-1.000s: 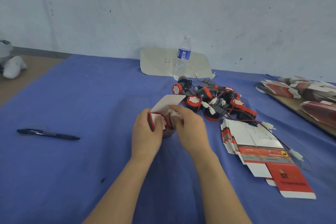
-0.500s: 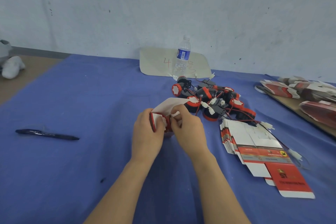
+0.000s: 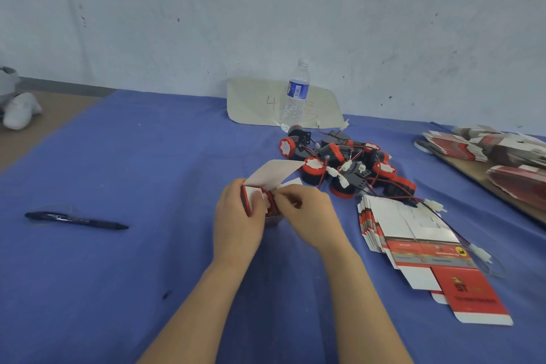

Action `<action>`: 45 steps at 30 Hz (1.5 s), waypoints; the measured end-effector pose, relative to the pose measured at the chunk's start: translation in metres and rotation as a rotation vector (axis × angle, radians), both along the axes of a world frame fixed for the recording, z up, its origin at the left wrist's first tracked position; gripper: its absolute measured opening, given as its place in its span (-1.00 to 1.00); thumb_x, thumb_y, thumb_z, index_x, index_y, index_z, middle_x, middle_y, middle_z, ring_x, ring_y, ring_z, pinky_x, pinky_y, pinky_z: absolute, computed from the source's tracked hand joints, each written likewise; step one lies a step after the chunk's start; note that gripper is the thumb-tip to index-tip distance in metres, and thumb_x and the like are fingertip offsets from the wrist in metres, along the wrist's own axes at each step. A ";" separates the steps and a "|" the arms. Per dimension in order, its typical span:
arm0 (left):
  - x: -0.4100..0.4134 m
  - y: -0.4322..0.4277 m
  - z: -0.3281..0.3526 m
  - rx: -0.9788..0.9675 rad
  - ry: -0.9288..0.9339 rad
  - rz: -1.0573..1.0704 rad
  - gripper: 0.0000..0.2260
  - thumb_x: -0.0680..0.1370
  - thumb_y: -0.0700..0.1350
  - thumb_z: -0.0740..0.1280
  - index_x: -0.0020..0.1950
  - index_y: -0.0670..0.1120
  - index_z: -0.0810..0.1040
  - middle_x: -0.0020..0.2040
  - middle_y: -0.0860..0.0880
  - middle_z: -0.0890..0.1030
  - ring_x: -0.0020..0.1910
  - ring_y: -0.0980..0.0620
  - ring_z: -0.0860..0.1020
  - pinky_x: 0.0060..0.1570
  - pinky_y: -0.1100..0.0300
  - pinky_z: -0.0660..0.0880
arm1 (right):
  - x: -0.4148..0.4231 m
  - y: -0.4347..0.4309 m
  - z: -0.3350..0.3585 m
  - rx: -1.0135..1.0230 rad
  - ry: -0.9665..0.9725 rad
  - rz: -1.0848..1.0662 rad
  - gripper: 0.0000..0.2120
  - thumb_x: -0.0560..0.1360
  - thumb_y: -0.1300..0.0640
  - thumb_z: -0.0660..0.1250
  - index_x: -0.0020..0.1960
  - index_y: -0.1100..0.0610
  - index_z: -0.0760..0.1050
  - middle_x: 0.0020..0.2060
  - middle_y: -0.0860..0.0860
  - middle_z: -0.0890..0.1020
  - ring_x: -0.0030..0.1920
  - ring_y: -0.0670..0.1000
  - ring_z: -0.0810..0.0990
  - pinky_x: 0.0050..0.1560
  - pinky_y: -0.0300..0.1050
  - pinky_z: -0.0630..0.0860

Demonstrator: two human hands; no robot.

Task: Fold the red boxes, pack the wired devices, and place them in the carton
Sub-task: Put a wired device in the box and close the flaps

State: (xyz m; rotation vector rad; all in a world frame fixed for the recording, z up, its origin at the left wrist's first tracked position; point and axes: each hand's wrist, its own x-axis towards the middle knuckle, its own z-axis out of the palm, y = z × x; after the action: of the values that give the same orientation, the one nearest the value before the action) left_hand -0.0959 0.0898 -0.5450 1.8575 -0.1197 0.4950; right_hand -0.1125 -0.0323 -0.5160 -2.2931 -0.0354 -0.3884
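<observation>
Just left of the frame's centre, the left hand (image 3: 236, 216) is curled round one red box (image 3: 255, 201), thumb on its near face, holding it just above the blue cloth (image 3: 118, 156). The right hand (image 3: 307, 216) meets it from the other side, fingers bent and pinching at the open mouth, seemingly on a small side flap. The box's long white lid flap stands up and leans toward the upper right, so this box is formed but not closed. Something red and white shows in the mouth, probably a device, though the hands hide most of it. Judging by the rest of the scene, the job is far from over. A tangled heap of wired devices (image 3: 345, 165) lies just right of centre, unpacked, one of them touching the tip of the raised flap. Below it, at lower right, a fanned stack of flat box blanks (image 3: 413, 233) waits unfolded, with a loose white connector lying across it. On a wooden board (image 3: 472, 168) at the right edge sits a jumble of red-and-white packs (image 3: 502, 154) — whether those are finished boxes or more blanks cannot be told. No carton is in view, so the last step looks untouched. A pen (image 3: 74, 219) lies at mid left, and a water bottle (image 3: 295, 97) stands at the upper centre.
</observation>
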 end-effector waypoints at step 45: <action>0.007 0.009 0.003 -0.399 0.162 0.000 -0.91 0.56 -0.16 0.30 0.03 -0.02 0.52 -0.07 -0.01 0.60 -0.09 0.01 0.57 -0.09 0.12 0.54 | 0.002 0.020 -0.005 0.081 -0.072 0.055 -0.81 0.52 0.23 0.27 0.07 0.10 0.60 0.07 -0.08 0.44 0.18 -0.02 0.40 -0.07 -0.56 0.32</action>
State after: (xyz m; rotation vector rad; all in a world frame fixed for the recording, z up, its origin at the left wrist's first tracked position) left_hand -0.0889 0.0984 -0.5424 1.4981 0.0842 0.3373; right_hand -0.1102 -0.0119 -0.5214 -2.1932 -0.1160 -0.4358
